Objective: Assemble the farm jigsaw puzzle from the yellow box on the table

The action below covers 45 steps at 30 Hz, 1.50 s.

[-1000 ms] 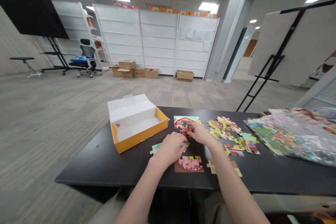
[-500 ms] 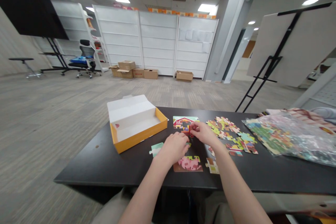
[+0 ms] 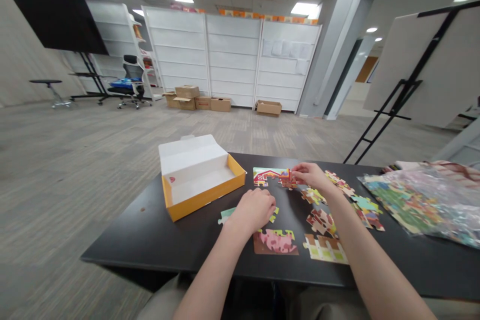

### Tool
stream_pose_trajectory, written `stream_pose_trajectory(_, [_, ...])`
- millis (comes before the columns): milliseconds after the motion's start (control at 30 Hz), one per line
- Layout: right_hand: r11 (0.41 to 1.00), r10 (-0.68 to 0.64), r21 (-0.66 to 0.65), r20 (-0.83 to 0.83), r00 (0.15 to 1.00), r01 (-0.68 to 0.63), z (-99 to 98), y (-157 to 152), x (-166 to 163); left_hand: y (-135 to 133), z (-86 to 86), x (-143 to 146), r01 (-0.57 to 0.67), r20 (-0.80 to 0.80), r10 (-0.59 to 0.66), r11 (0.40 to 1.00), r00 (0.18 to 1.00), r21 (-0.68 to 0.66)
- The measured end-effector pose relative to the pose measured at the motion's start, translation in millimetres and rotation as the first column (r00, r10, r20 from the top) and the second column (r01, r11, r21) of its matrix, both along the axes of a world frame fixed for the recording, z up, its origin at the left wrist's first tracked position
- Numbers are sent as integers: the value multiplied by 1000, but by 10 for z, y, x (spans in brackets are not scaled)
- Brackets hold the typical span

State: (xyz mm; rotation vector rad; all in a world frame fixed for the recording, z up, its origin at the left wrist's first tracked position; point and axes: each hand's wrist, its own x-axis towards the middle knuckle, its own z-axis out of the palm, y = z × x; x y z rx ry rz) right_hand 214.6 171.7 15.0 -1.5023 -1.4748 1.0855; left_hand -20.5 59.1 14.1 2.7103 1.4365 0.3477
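Note:
My right hand (image 3: 310,176) pinches a red and orange puzzle piece (image 3: 288,174) at the right side of a partly joined barn section (image 3: 264,174). Closer to me, my left hand (image 3: 255,208) is closed, with curled fingers over the table. A yellow-green puzzle piece (image 3: 275,216) shows beside its fingertips; whether the fingers grip it is hidden. Part of a pale green piece (image 3: 225,215) sticks out behind the left wrist. In front lie a joined pink pig section (image 3: 276,242) and a fence section (image 3: 325,250), the latter partly covered by my right forearm.
An open yellow box (image 3: 204,195) with a white inside stands on the black table (image 3: 142,235) at left. Loose puzzle pieces (image 3: 320,221) lie around my right forearm. At far right is a clear plastic bag (image 3: 420,200) of colourful pieces.
My right hand has moved right and away from my left hand, holding the red piece beside the barn section. More of the fence section shows. The view has shifted slightly left.

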Motion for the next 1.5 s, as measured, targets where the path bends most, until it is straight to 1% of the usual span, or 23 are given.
stream_pose_trajectory(67, [1000, -18, 9, 2, 1000, 18, -37, -6, 6, 20, -5, 3, -8, 4, 8, 1000, 1000, 6])
stream_pose_trajectory(133, [1000, -10, 23, 21, 1000, 9, -39, -22, 13, 25, -6, 6, -16, 4, 16, 1000, 1000, 2])
stream_pose_trajectory(200, [999, 29, 26, 65, 997, -31, -24, -41, 15, 14, -1, 8, -21, 0, 21, 1000, 1000, -9])
stream_pose_trajectory(300, [991, 125, 23, 134, 983, -129, -25, -70, -19, -16, 8, 10, -25, -6, 25, 1000, 1000, -17])
stream_pose_trajectory(467, [977, 204, 27, 183, 962, -212, -145, -95, -152, -47, 17, 17, -43, -13, 43, 999, 999, -11])
stream_pose_trajectory(533, [971, 211, 54, 258, 943, -232, -200, -95, -187, -52, 23, 19, -44, -15, 44, 999, 999, -16])
stream_pose_trajectory(633, [961, 174, 128, 409, 896, -246, -238, -99, -203, -64, 33, 14, -36, -18, 35, 999, 999, -25])
stream_pose_trajectory(733, [947, 169, 160, 490, 855, -279, -206, -129, -201, -83, 41, 2, -37, -19, 37, 999, 999, -34])
stream_pose_trajectory(833, [934, 223, 130, 520, 824, -334, -134, -182, -193, -101, 49, -4, -46, -23, 45, 998, 999, -43])
stream_pose_trajectory(1000, [895, 299, 103, 585, 754, -435, -56, -234, -146, -112, 46, -1, -49, -27, 48, 998, 999, -41])
stream_pose_trajectory(1133, [894, 273, 101, 652, 708, -437, -17, -228, -74, -97, 21, 7, -61, -31, 60, 998, 998, -14])
stream_pose_trajectory(1300, [904, 171, 143, 741, 649, -402, 43, -226, -26, 17, 3, 38, -82, -13, 82, 996, 997, 19])
stream_pose_trajectory(1400, [901, 135, 160, 781, 610, -404, 26, -213, -30, 125, -28, 68, -84, 27, 83, 996, 996, 44])
stream_pose_trajectory(1500, [891, 150, 146, 799, 582, -430, -30, -186, -36, 203, -78, 93, -80, 24, 79, 996, 997, 43])
